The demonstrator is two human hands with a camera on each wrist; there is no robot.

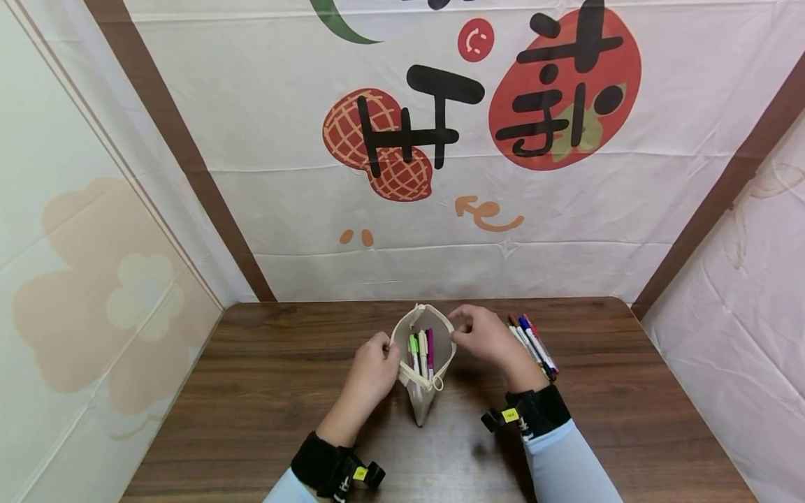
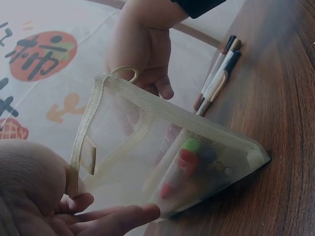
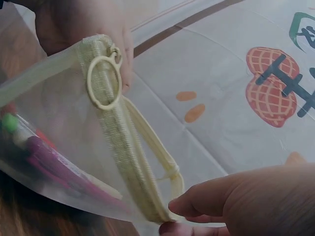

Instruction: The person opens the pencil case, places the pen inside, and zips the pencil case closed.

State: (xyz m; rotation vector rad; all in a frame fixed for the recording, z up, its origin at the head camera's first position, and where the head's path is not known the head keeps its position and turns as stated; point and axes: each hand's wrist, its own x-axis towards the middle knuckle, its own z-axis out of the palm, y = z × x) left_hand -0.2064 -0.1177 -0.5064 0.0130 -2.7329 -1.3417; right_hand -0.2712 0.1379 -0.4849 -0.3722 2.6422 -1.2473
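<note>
A translucent mesh pencil case (image 1: pixel 420 405) with cream zip edging stands upright on the table, its mouth spread apart. Inside are several markers, among them a green-capped one (image 1: pixel 414 346) and a purple one (image 1: pixel 430 349); a red cap (image 2: pixel 189 158) shows through the mesh. My left hand (image 1: pixel 372 370) pinches the left rim between thumb and fingers. On the opposite side, my right hand (image 1: pixel 487 339) pinches the right rim (image 3: pixel 160 209) by its fingertips. The round zip pull (image 3: pixel 104 82) hangs at the near end of the mouth.
Several markers (image 1: pixel 533 346) lie together on the dark wooden table (image 1: pixel 251 419), just right of my right hand. Behind the table's far edge hangs a white printed cloth (image 1: pixel 302 216), with more cloth on both sides.
</note>
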